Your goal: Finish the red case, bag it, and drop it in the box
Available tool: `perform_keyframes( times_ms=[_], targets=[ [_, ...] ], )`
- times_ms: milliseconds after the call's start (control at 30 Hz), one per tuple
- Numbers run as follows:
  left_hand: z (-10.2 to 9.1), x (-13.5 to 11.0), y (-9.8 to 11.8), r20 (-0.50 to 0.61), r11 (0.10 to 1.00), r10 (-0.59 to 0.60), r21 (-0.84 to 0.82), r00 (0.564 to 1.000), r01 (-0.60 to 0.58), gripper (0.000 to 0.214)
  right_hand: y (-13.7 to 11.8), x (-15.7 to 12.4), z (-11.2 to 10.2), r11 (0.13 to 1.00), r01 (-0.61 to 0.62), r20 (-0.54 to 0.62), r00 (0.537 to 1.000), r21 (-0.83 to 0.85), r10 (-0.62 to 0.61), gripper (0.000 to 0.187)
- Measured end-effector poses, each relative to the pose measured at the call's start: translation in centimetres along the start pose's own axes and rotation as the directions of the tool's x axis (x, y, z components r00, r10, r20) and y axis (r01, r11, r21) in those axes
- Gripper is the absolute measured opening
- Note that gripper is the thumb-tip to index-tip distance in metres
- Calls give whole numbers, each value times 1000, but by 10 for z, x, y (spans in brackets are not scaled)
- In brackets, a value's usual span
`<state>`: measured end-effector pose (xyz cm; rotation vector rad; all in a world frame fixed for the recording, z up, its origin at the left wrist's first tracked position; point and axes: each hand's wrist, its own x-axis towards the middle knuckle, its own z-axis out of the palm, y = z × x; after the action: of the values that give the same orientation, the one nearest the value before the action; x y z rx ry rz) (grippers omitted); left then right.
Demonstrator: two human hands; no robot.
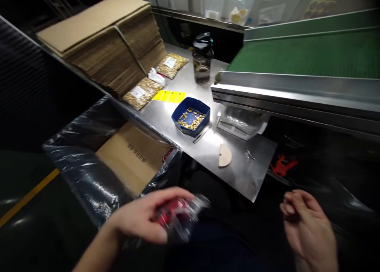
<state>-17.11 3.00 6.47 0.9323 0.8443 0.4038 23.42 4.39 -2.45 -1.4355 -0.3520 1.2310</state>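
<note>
My left hand [142,216] is wrapped round a clear plastic bag [185,220] with something red inside. What the red contents are, I cannot make out. The bag is in front of the metal table, beside the box lined with dark plastic [103,193]. Off to the right, apart from everything, my right hand [308,224] is raised with its fingers curled in and pressed together. Whether anything small is between those fingertips is hidden.
On the metal table [242,181] are a blue tray [191,130] of small brass-coloured parts, tweezers [202,133], a wooden semicircle [225,156] and a bottle [202,62]. A cardboard stack [113,42] stands left; a green conveyor [308,54] slopes over the right side.
</note>
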Motion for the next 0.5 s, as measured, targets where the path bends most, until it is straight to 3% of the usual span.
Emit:
perform_keyframes(
  times_ms=[33, 67, 100, 167, 233, 267, 300, 367, 500],
  targets=[
    [-23, -18, 8, -173, 993, -1, 120, 985, 22, 90, -1, 8, -8, 998, -41, -17, 999, -37, 40, 34],
    [-49, -31, 14, -367, 956, 2, 274, 930, 106, 88, -1, 15, -15, 991, -97, -6, 995, -93, 97, 38],
    [-75, -39, 15, -546, 877, -8, 398, 838, 267, 87, 0, 20, -21, 975, -158, 14, 987, -156, 162, 43],
    [-128, -38, 6, -839, 646, 3, 417, 545, 639, 89, 6, 26, -28, 924, -275, 44, 954, -265, 297, 53],
    [-173, -18, -17, -917, 583, -1, 324, 399, 745, 84, 16, 28, -29, 877, -349, 40, 923, -330, 383, 61],
    [-190, -4, -31, -933, 572, 10, 300, 359, 763, 81, 21, 28, -28, 862, -368, 35, 914, -349, 405, 64],
    [-204, 12, -45, -940, 567, 26, 293, 339, 770, 76, 25, 28, -26, 851, -377, 32, 909, -364, 416, 66],
    [-222, 41, -72, -938, 577, 47, 307, 345, 757, 61, 33, 29, -27, 838, -374, 29, 908, -398, 419, 69],
    [-234, 79, -108, -901, 637, 58, 365, 430, 679, 37, 43, 34, -47, 811, -364, -6, 914, -458, 406, 70]
  ],
)
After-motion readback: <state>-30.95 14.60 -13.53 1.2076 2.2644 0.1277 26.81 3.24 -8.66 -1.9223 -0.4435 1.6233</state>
